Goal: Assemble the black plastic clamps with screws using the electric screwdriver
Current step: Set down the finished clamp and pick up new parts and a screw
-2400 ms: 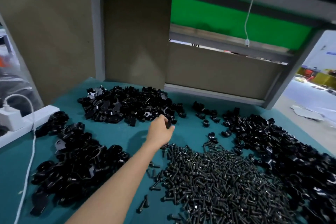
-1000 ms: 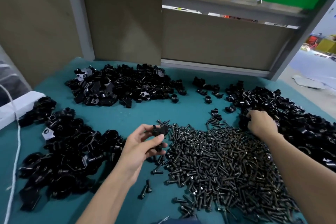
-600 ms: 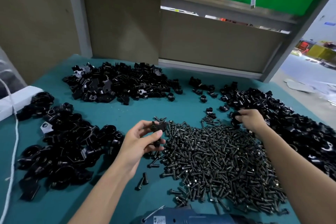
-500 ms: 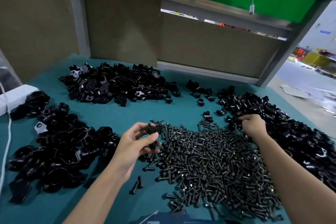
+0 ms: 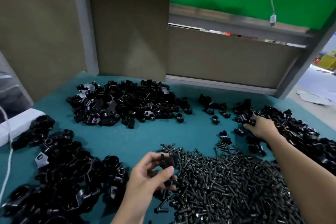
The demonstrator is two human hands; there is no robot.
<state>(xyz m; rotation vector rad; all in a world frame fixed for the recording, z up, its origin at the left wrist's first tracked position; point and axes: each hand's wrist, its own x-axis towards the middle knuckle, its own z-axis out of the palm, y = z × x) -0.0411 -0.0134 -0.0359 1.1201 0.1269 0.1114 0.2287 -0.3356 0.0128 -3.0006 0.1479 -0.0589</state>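
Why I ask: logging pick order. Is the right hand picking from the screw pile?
No, the right hand reaches into the black clamp pile at the right, beyond the screw pile.

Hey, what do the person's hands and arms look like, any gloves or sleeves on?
No gloves: the left hand and right hand are both bare. The left forearm and right forearm are bare too, with no sleeve in view up to the frame edge. No watch, bracelet or ring shows.
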